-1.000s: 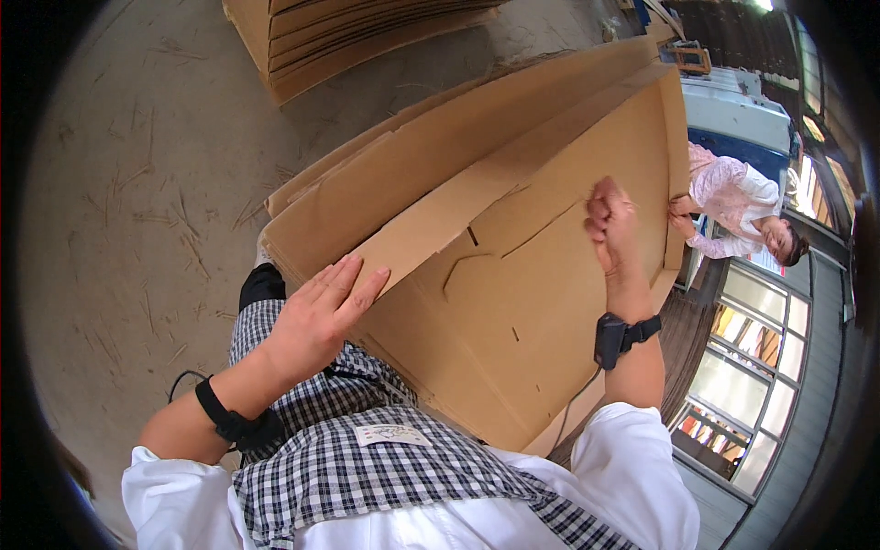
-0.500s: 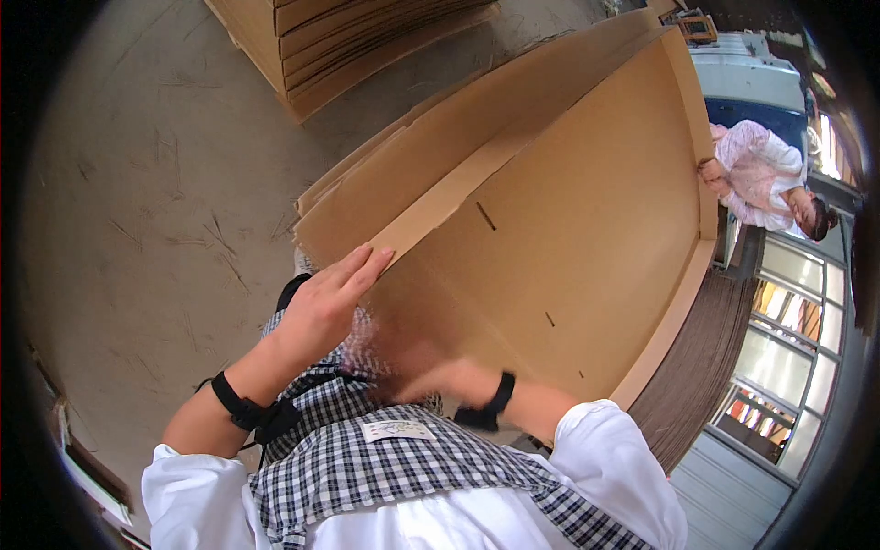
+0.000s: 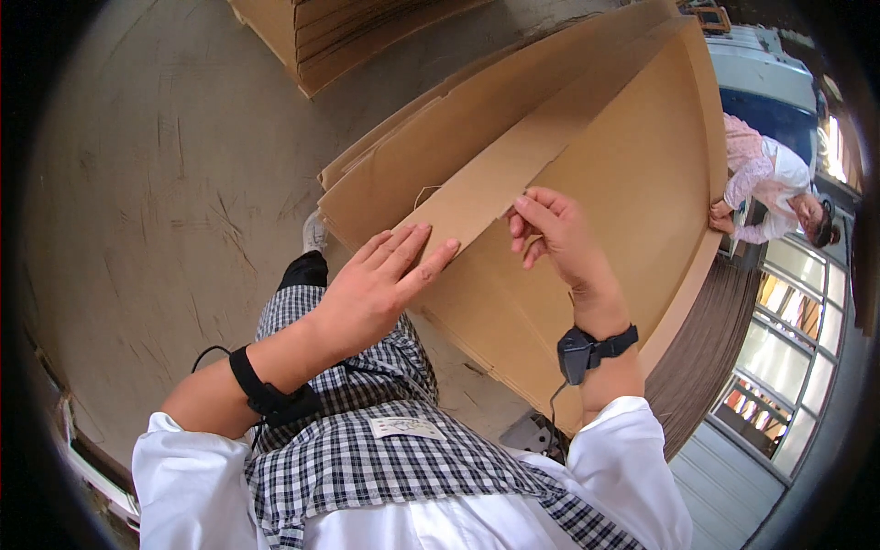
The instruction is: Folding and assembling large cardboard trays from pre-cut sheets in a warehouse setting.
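Observation:
A large brown cardboard sheet (image 3: pixel 632 183) with folded edges stretches from in front of me to the far right. My left hand (image 3: pixel 380 280) lies flat on its long folded flap (image 3: pixel 490 179), fingers spread. Beside it, my right hand (image 3: pixel 564 238) is at the flap's inner edge, with thumb and forefinger pinched together. What sits between those fingertips is too small to make out. A thin loop of cord or strip (image 3: pixel 423 194) shows at the flap's outer side, beyond my left fingers. More cardboard sheets (image 3: pixel 394 170) lie along the left side.
Another person (image 3: pixel 770 179) stands at the far right, hands on the cardboard's far edge. A stack of flat cardboard (image 3: pixel 710 325) rises below that edge. At the top left, a cardboard pile (image 3: pixel 367 37) rests on the concrete floor (image 3: pixel 174 211). Windows (image 3: pixel 779 357) line the right.
My right hand has moved from low near my apron up to the flap's edge. My left hand has slid slightly right and forward along the flap.

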{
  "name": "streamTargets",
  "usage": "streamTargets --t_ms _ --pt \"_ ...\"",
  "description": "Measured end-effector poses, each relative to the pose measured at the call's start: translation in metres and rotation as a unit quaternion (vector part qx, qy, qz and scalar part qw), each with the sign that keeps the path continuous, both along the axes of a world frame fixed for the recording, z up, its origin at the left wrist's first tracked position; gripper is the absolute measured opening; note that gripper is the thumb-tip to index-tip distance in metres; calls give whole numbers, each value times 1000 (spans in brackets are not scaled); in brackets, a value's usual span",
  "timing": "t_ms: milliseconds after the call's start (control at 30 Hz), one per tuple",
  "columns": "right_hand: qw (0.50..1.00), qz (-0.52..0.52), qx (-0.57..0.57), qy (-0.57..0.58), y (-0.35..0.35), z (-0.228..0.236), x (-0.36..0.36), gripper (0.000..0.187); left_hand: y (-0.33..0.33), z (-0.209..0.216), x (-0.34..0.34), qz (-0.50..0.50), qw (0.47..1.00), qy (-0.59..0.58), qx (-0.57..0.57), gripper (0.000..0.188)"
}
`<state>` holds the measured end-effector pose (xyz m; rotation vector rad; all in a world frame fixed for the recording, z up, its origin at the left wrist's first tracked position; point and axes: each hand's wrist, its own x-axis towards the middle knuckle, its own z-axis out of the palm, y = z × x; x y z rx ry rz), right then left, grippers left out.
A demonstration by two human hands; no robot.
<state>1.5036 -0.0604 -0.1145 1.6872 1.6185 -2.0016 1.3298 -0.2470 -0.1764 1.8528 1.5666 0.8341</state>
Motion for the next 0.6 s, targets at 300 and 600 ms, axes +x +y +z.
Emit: streamTargets --t_ms 300,600 --pt "987 115 114 -11 6 -5 -3 23 -4 -5 -2 4 999 -30 -11 70" --pt "999 -37 -26 9 -1 -3 0 19 -14 -7 -2 -11 1000 -1 0 68"
